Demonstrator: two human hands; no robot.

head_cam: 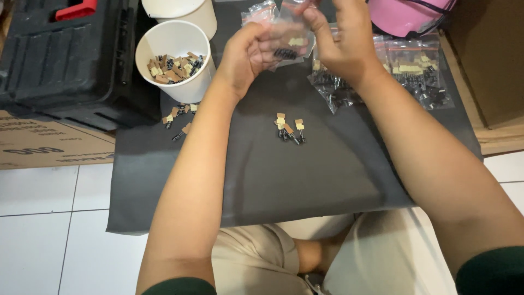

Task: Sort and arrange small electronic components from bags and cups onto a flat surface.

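My left hand point(248, 54) and my right hand point(341, 38) are raised together over the far part of a dark grey mat point(305, 175). Both grip a small clear plastic bag point(289, 33) that holds black electronic parts on tan tape. The right thumb and fingers pinch the bag's upper edge, while the left fingers curl under it. Below the hands, a small cluster of taped black components point(289, 128) lies on the mat.
A white paper cup point(202, 82) with several taped components stands at the left, another white cup point(202, 16) behind it. Loose components point(177, 117) lie beside it. More clear bags point(420, 74) lie at right. A black toolbox point(65, 60), cardboard point(43, 142) and a pink object point(404, 16) surround the mat.
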